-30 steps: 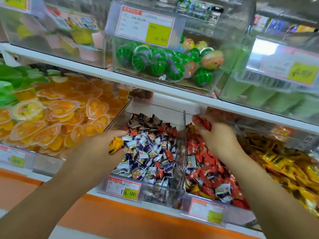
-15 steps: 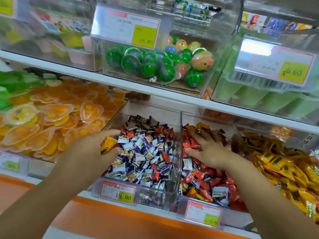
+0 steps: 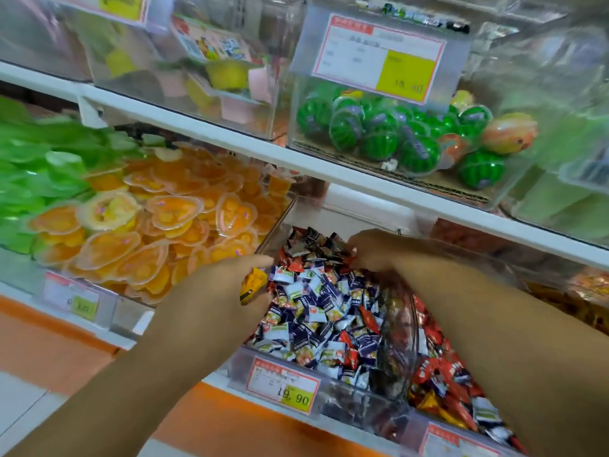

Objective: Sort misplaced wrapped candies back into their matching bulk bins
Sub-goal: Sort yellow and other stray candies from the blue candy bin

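Observation:
My left hand (image 3: 214,301) pinches a yellow wrapped candy (image 3: 252,283) at the left edge of the clear middle bin (image 3: 349,402). That bin holds blue-and-white wrapped candies (image 3: 316,301) with some red ones mixed in. My right hand (image 3: 375,252) is over the back of this bin, fingers curled down among the candies; motion blur hides whether they hold one. My right forearm crosses over the neighbouring bin of red wrapped candies (image 3: 438,371), where a few blue-and-white and yellow ones lie mixed in.
A bin of orange heart-shaped jelly cups (image 3: 171,225) sits to the left, with green jelly cups (image 3: 36,173) beyond it. The white shelf (image 3: 230,140) above carries a clear box of watermelon balls (image 3: 379,140). A price tag (image 3: 285,387) hangs on the middle bin.
My right hand has left the red candy bin and moved left into the back of the blue-and-white bin. The left hand still holds the yellow candy. The view has swung left.

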### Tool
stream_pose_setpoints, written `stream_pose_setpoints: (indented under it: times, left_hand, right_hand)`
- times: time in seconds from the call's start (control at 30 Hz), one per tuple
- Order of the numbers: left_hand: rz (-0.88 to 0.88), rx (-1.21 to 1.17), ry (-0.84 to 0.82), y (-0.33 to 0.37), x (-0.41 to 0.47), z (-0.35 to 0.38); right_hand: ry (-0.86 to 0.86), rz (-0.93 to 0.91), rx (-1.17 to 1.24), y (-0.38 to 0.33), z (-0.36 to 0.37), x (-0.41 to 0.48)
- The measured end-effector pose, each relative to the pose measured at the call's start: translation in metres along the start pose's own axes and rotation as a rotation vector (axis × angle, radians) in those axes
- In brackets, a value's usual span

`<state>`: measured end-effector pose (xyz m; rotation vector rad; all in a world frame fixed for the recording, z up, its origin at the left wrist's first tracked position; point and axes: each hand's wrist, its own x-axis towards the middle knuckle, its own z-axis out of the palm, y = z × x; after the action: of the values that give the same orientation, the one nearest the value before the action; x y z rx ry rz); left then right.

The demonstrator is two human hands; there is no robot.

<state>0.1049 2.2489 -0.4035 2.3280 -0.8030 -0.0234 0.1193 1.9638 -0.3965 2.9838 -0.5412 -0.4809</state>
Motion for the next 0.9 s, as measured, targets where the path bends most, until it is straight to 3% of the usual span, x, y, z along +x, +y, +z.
stream_pose_setpoints:
  times: [0.1,0.27,0.4,0.5,0.63,0.77,0.9]
  left_hand:
    - [0.005,0.021,-0.009,-0.004,0.004,0.001]
    - [-0.015,-0.004,-0.039,-0.005,0.004,0.002]
    - [-0.01,-0.022,-0.031,-0.004,0.004,0.001]
    - [-0.015,-0.01,-0.029,-0.004,0.0,-0.001]
    - [0.006,-0.041,-0.05,-0.005,-0.003,-0.002]
    - [0.004,-0.047,-0.029,-0.008,-0.002,-0.001]
    - [0.002,-0.056,-0.026,-0.007,-0.002,0.0]
  right_hand:
    - [-0.137,0.025,0.079,-0.008,0.003,0.009]
    - [-0.202,0.048,0.227,-0.012,0.018,0.007]
    - [-0.117,0.04,0.205,-0.016,0.019,0.001]
    - [-0.038,0.04,0.475,-0.016,0.01,-0.011]
    - [0.058,-0.102,0.674,-0.018,-0.015,-0.035]
    - [-0.042,-0.223,0.795,-0.025,-0.016,-0.05]
    - [-0.13,-0.16,1.019,-0.019,-0.01,-0.058]
